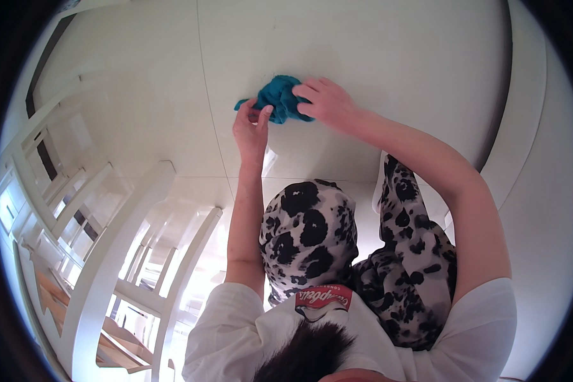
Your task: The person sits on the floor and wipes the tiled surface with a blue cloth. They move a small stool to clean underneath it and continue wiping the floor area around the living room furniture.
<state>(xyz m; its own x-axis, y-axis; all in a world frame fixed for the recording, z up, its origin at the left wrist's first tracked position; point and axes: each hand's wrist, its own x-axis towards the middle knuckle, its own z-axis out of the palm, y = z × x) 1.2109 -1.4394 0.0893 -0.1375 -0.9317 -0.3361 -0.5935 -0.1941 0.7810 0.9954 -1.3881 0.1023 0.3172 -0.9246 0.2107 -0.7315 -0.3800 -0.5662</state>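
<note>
A crumpled teal cloth [279, 98] lies bunched on the pale, glossy tiled floor [363, 43], between my two hands. My left hand [253, 125] pinches the cloth's left end between thumb and fingers. On the other side, my right hand [325, 102] has its bent fingers on the right part of the cloth and grips its folds. Small dark specks show on the floor just above the cloth.
White wooden chair or table legs [124, 248] with crossbars stand at the left. A white wall [544, 167] with a dark strip along its foot curves down the right side. My bent knee [310, 229] in spotted trousers is close below my hands.
</note>
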